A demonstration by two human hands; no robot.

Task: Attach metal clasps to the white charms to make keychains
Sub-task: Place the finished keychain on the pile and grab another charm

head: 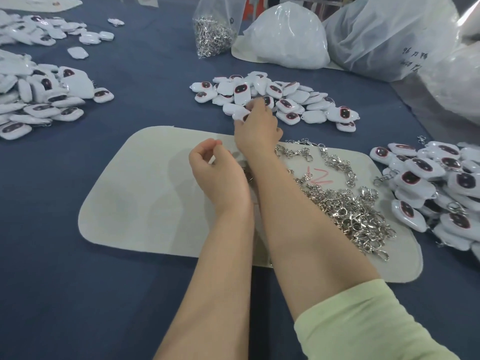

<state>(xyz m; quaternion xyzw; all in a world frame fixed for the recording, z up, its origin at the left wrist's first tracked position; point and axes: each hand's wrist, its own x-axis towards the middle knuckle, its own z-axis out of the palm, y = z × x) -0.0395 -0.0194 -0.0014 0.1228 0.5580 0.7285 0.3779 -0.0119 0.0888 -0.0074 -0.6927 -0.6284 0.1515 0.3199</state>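
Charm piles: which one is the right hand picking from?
The middle pile, beyond the mat; the right hand pinches a charm at its near edge. The left piles and right pile lie untouched.

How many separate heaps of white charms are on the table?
4. One heap in the far left corner, one at the left edge, one in the centre where the right hand reaches, one at the right edge. More may lie outside the view.

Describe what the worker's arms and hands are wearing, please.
Both hands are bare: no gloves, rings or watch show on the left hand or the right hand. A pale yellow-green sleeve covers the right arm near the elbow. The left forearm is bare down to the frame's edge.
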